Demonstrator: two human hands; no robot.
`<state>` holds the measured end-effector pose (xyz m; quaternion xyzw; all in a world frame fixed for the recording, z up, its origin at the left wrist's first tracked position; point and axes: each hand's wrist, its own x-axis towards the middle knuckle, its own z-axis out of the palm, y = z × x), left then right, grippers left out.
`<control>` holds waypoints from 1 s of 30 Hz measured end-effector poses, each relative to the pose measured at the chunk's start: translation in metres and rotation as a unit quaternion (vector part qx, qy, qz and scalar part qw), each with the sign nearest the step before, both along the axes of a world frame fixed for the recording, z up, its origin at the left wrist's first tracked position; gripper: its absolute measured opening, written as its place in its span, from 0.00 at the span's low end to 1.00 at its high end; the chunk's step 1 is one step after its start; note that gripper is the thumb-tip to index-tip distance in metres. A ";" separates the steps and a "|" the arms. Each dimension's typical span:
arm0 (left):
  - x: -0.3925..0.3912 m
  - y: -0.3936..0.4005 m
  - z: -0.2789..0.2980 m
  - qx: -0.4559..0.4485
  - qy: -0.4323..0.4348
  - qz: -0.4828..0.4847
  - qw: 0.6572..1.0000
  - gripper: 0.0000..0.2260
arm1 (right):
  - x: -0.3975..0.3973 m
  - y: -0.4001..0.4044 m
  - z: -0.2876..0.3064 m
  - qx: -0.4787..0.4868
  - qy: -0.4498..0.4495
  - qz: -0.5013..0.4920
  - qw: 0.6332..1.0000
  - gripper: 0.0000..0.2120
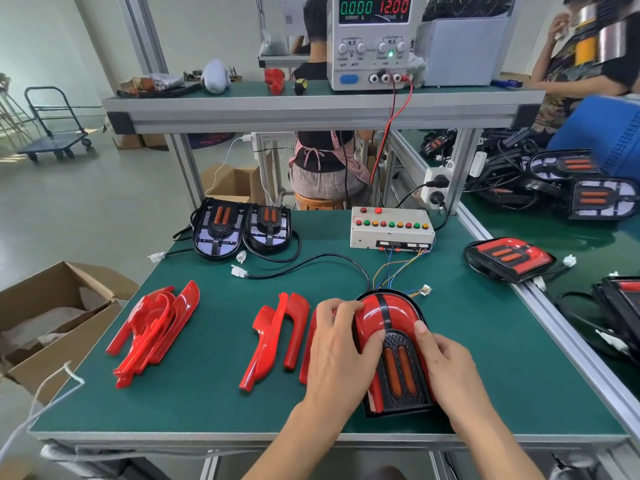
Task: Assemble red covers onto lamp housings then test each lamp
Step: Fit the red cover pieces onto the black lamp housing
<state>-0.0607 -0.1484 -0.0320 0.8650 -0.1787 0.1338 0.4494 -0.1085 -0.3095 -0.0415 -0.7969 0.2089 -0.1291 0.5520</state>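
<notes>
A black lamp housing (398, 362) with red covers on its arch lies near the table's front edge. My left hand (341, 351) grips its left side, thumb pressing on the left red cover (369, 320). My right hand (446, 365) grips the right side, thumb on the right cover. Loose red covers lie in a left pile (152, 327) and a middle pile (277, 334). Two bare housings (240, 228) sit at the back left. The lamp's cable ends in a white plug (239, 271), lying loose on the mat.
A test box (391, 226) with coloured buttons stands at the back; a power supply (372, 39) on the shelf reads 0.000 A, 12.00 V. A covered lamp (509, 258) and more housings lie right. A cardboard box (52, 317) stands left. People sit behind.
</notes>
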 end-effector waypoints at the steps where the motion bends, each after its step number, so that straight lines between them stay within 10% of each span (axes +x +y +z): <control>1: -0.001 -0.001 -0.001 -0.027 0.035 0.002 0.999 0.19 | -0.001 0.000 0.000 0.007 -0.003 0.003 1.000 0.33; 10: 0.009 -0.002 -0.007 -0.228 0.348 -0.092 0.905 0.25 | -0.003 -0.011 0.002 0.063 0.002 0.051 0.997 0.27; 20: 0.026 -0.009 0.005 -0.343 0.316 -0.030 0.884 0.23 | -0.039 0.011 -0.009 0.086 -0.056 -0.194 0.976 0.32; 30: 0.024 -0.018 0.015 -0.394 0.320 -0.050 0.860 0.31 | -0.023 0.045 0.004 0.243 -0.004 0.021 0.970 0.33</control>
